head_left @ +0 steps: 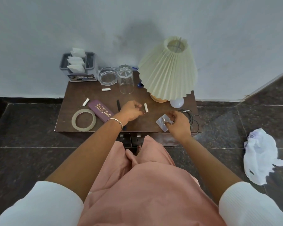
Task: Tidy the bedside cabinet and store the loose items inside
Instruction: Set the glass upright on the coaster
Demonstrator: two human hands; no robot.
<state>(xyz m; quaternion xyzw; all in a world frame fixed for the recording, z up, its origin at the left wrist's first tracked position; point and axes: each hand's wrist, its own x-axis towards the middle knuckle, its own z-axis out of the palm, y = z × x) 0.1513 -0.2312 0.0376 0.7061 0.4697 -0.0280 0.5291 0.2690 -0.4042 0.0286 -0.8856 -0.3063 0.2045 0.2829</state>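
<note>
Two hands over the bedside cabinet point(95, 95), each holding a small loose item.

In front of the lamp point(168, 70) and to its left, the left hand point(131, 111) curls its fingers and pinches a small ring point(143, 113), just beside a white stick point(146, 108). Directly in front of the lamp, the right hand point(178, 123) grips a clear plastic packet point(162, 123). A bulb point(177, 102) sits by the lamp base. Left of the lamp stand an upturned glass point(125, 79) and an ashtray point(107, 75). Further front-left lie a purple case point(101, 110) and a tape roll point(83, 119). A crumpled bag point(261, 155) lies on the floor, well right.

left hand point(130, 111) pinching small thin item point(143, 113), right hand point(179, 126) holding clear packet point(161, 122), above cabinet point(82, 92)
</note>
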